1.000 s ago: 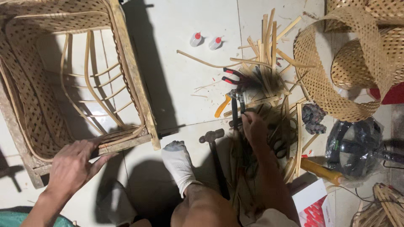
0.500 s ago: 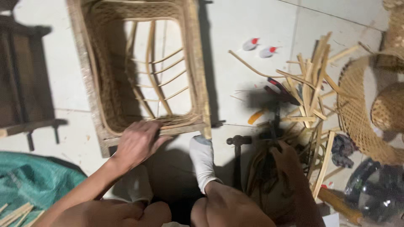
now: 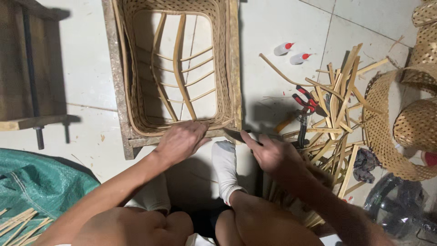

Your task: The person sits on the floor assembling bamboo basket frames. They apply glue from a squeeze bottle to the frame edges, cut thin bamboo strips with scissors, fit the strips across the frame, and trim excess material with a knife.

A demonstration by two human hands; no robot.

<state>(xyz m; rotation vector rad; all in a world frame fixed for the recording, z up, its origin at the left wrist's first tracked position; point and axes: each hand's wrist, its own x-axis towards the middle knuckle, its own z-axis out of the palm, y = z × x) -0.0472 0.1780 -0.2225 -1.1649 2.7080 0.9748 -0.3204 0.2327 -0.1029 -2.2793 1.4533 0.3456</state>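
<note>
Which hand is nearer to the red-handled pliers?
Right. The right hand lies just below-left of the pliers; the left hand rests on the basket frame, farther away.

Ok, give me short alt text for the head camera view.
A seated person's left hand rests on the near edge of a woven bamboo basket frame while the right hand holds a knife beside scattered bamboo strips.

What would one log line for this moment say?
left hand: on woven basket near rim | right hand: holds knife at rim | foot in white sock: against frame | bamboo strips: right
</note>
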